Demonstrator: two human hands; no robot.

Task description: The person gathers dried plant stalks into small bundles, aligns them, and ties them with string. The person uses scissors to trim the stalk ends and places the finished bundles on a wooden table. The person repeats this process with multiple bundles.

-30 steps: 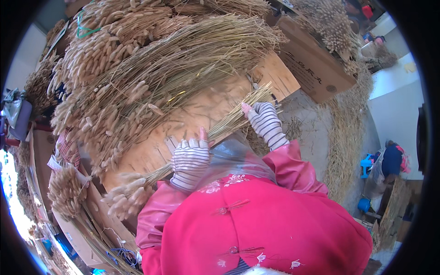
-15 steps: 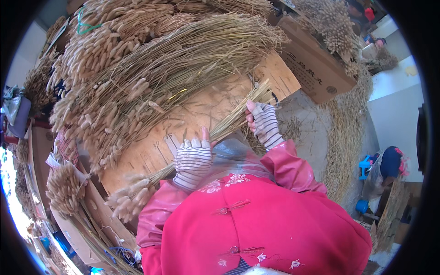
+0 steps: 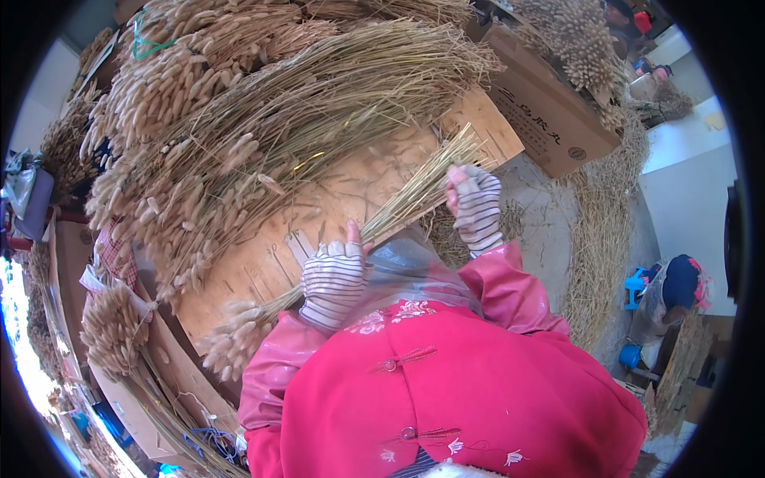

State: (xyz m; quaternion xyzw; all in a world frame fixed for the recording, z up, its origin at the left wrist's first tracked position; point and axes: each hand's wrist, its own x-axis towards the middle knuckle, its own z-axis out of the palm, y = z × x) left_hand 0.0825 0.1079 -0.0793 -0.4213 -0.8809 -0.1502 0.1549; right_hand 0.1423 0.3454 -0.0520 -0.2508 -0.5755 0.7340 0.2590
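Note:
A slim bundle of dried bunny-tail grass (image 3: 414,191) lies slantwise over the board in front of me, its fluffy heads (image 3: 235,338) at the lower left and its cut stem ends spread at the upper right. My left hand (image 3: 333,280), in a striped fingerless glove, is closed round the middle of the stems with the thumb stretched along them. Beside the stem ends is my right hand (image 3: 476,205), gloved alike, its fingers curled in and pressed together against the bundle's edge. What those fingers pinch, if anything, is too small to tell.
A wooden board (image 3: 239,271) with marked lines bears a large heap of grass (image 3: 319,103) along its far side. A cardboard box (image 3: 550,111) stands at the far right. Another upright bunch (image 3: 115,331) is at the left. Loose straw (image 3: 602,255) hangs on the right.
My right hand has shifted slightly right and down, off the stems to their edge. The stem ends have fanned out and swung upward, and the heads have drawn a little to the right.

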